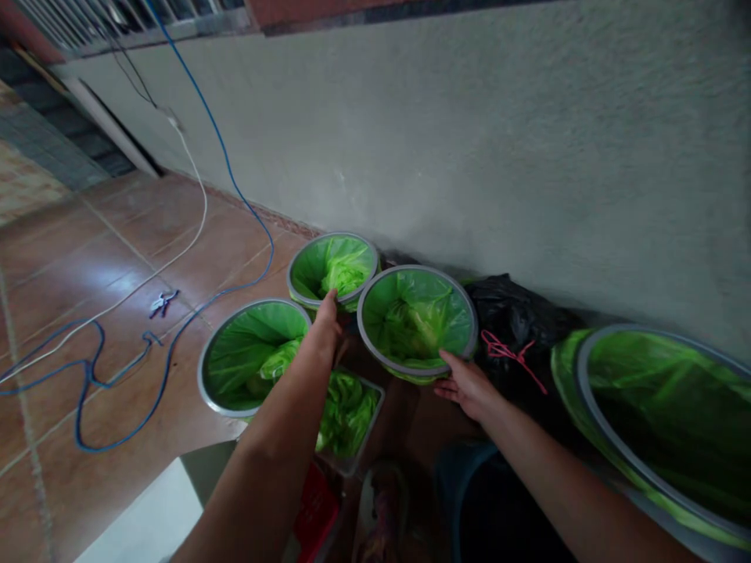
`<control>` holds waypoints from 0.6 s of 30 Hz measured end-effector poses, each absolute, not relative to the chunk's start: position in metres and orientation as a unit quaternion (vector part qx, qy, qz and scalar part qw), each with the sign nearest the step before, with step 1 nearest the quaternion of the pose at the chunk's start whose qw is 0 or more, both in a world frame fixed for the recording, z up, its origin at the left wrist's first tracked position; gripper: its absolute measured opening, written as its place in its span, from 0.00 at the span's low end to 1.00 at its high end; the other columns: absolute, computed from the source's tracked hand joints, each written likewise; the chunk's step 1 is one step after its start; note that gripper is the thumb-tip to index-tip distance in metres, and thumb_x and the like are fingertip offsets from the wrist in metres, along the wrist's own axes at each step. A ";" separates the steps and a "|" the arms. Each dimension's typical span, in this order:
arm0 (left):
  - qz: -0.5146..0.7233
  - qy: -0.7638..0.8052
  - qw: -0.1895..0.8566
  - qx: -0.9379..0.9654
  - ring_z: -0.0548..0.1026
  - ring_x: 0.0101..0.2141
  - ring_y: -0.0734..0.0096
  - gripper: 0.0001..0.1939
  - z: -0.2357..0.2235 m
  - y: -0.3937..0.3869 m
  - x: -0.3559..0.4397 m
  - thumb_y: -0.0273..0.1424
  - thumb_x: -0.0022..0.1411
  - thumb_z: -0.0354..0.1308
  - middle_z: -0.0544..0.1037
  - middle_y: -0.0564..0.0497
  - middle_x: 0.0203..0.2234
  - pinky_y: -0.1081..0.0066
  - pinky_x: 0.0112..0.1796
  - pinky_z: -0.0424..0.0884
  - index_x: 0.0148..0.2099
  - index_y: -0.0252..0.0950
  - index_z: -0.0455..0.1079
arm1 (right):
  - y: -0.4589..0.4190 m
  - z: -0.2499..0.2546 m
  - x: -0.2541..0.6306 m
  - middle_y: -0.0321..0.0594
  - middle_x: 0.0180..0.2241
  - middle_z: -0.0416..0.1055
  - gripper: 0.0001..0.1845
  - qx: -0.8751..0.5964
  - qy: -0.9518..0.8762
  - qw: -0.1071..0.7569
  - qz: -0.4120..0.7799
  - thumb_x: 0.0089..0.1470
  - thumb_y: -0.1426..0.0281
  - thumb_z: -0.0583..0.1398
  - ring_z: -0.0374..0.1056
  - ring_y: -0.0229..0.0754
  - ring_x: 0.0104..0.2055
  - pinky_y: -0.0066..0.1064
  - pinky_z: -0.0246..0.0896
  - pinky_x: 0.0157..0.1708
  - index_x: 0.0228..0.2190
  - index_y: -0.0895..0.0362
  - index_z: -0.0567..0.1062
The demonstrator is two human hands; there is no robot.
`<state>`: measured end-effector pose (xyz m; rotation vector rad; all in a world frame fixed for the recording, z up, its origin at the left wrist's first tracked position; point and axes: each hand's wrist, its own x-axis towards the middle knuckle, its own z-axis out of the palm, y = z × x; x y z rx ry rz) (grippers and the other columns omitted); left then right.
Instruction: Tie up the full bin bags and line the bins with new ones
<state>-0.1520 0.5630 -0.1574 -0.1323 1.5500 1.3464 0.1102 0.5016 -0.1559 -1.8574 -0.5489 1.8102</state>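
Observation:
Several round bins lined with green plastic bags stand on the floor by a grey wall. My left hand (326,320) reaches forward and its fingers close on the near rim of the far bin (305,290). My right hand (468,383) rests with fingers curled against the near rim of the middle bin (364,338). A third lined bin (205,367) sits to the left under my left forearm. A small square container (375,407) with a green bag lies below my left wrist.
A large lined bin (592,422) stands at the right. A black rubbish bag (516,317) tied with red string (509,353) lies by the wall. Blue cable (170,344) and white cable (199,219) trail over the tiled floor (70,258). A dark blue bucket (458,469) sits near my feet.

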 end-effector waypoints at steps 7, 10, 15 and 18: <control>0.649 0.628 0.421 -0.082 0.77 0.26 0.71 0.14 -0.175 0.587 -0.162 0.26 0.65 0.51 0.77 0.51 0.27 0.73 0.29 0.77 0.51 0.34 0.70 | 0.509 -0.167 0.091 0.32 0.23 0.71 0.04 -0.666 -0.181 0.294 0.661 0.59 0.69 0.58 0.66 0.33 0.20 0.24 0.66 0.20 0.34 0.56 0.70; 0.641 0.640 0.415 -0.082 0.76 0.25 0.73 0.13 -0.177 0.587 -0.170 0.25 0.64 0.51 0.76 0.51 0.28 0.75 0.28 0.76 0.49 0.32 0.70 | 0.511 -0.166 0.079 0.33 0.24 0.70 0.06 -0.647 -0.179 0.298 0.679 0.60 0.66 0.58 0.66 0.32 0.21 0.23 0.67 0.21 0.35 0.57 0.70; 0.628 0.652 0.421 -0.057 0.76 0.26 0.73 0.13 -0.173 0.584 -0.174 0.29 0.67 0.51 0.77 0.50 0.29 0.72 0.31 0.77 0.51 0.33 0.70 | 0.493 -0.153 0.084 0.43 0.33 0.75 0.19 -0.642 -0.237 0.236 0.690 0.60 0.55 0.57 0.72 0.37 0.28 0.27 0.70 0.27 0.40 0.59 0.71; 0.628 0.639 0.441 -0.059 0.77 0.29 0.70 0.19 -0.173 0.574 -0.164 0.41 0.67 0.52 0.77 0.49 0.30 0.69 0.33 0.77 0.52 0.34 0.69 | 0.485 -0.126 0.120 0.48 0.38 0.77 0.24 -0.661 -0.439 0.187 0.580 0.56 0.55 0.61 0.74 0.43 0.34 0.34 0.71 0.35 0.46 0.60 0.72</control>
